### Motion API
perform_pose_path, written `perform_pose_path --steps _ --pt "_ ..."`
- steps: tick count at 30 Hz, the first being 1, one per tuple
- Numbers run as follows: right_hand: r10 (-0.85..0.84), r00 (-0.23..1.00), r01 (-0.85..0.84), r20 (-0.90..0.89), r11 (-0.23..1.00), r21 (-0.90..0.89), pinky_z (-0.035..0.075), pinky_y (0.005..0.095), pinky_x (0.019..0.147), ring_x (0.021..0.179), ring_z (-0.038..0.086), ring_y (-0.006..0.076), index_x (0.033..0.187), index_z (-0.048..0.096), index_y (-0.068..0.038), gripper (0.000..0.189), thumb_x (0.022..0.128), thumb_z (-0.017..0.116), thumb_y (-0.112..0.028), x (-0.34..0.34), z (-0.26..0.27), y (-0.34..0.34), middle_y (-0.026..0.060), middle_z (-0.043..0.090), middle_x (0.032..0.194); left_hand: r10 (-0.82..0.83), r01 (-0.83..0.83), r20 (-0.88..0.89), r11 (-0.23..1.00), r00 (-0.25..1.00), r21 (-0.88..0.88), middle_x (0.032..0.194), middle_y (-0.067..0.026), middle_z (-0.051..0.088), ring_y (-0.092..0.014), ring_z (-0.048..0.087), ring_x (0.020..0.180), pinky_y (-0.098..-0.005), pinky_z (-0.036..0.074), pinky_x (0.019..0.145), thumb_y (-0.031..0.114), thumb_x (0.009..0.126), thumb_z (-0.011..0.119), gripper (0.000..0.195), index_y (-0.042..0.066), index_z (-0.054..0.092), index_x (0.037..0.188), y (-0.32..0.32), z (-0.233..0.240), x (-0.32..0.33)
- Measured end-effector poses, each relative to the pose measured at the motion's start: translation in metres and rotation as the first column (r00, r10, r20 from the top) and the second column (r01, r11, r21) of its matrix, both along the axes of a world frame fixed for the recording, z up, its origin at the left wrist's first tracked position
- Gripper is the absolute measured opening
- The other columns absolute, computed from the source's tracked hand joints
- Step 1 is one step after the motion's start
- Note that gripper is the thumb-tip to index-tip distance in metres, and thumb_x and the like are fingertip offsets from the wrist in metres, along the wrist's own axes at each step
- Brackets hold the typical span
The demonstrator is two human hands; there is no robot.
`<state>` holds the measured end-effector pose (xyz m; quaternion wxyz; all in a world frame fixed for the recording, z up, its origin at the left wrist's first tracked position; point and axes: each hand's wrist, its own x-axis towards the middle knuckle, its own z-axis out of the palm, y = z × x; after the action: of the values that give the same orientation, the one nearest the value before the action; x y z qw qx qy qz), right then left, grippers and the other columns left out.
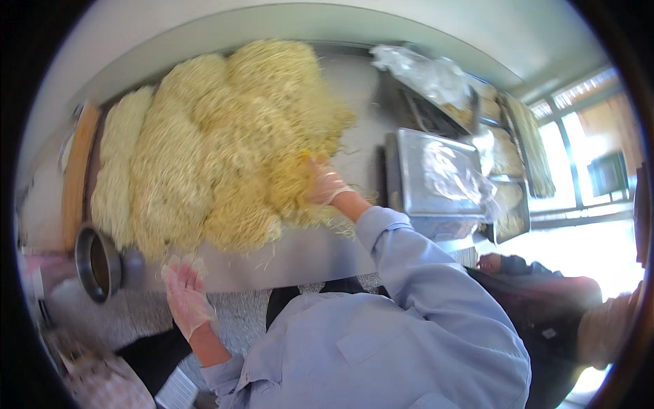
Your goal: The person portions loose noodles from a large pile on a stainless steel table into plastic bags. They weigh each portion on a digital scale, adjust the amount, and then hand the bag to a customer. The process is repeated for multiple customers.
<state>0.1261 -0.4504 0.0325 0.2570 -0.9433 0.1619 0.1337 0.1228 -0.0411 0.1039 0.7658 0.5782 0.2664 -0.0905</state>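
A broad heap of thin pale-yellow noodles [240,138] covers much of a metal worktable [317,250]. My right hand [326,181], in a clear disposable glove, reaches into the deeper-yellow right part of the heap. Its fingertips are partly hidden, so I cannot tell whether they grip any strands. A small bright-yellow spot shows beside them. My left hand [186,294], gloved too, is palm up with fingers apart near the table's front edge. The loose tips of its glove stand out past the fingers, and it holds nothing.
A round metal bowl [98,263] stands at the left front corner, near a wooden board [80,176]. To the right are a metal box [442,171] with clear plastic on it, a plastic bag [424,74] and noodle-filled trays [508,209]. Another person's hand [489,263] shows at lower right.
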Motion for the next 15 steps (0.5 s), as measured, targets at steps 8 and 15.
perform_pose_path --steps 8,15 --pt "-0.048 0.998 0.047 -0.033 0.998 -0.033 0.043 0.0455 0.106 0.137 0.034 0.0459 0.154 0.017 -0.014 0.093 0.075 0.066 -0.014 -0.064 0.011 -0.021 0.0257 0.010 0.158 -0.148 0.152 0.098 0.988 0.984 -0.031 0.126 -0.0108 0.052 -0.021 0.050 0.112 -0.0327 0.035 0.099 0.054 0.096 0.052 0.071 0.007 0.035 0.146 -0.037 0.014 0.005" --pt "0.532 0.847 -0.402 0.000 0.640 -0.654 0.050 0.0515 0.096 0.136 0.031 0.0483 0.153 0.023 -0.028 0.089 0.077 0.063 -0.003 -0.042 -0.021 0.011 0.0141 0.008 0.161 0.041 -0.038 -0.067 0.999 0.997 0.037 0.120 -0.0079 0.056 -0.017 0.054 0.104 -0.0293 0.043 0.086 0.050 0.094 0.058 0.063 0.007 0.045 0.139 -0.014 0.024 -0.014"
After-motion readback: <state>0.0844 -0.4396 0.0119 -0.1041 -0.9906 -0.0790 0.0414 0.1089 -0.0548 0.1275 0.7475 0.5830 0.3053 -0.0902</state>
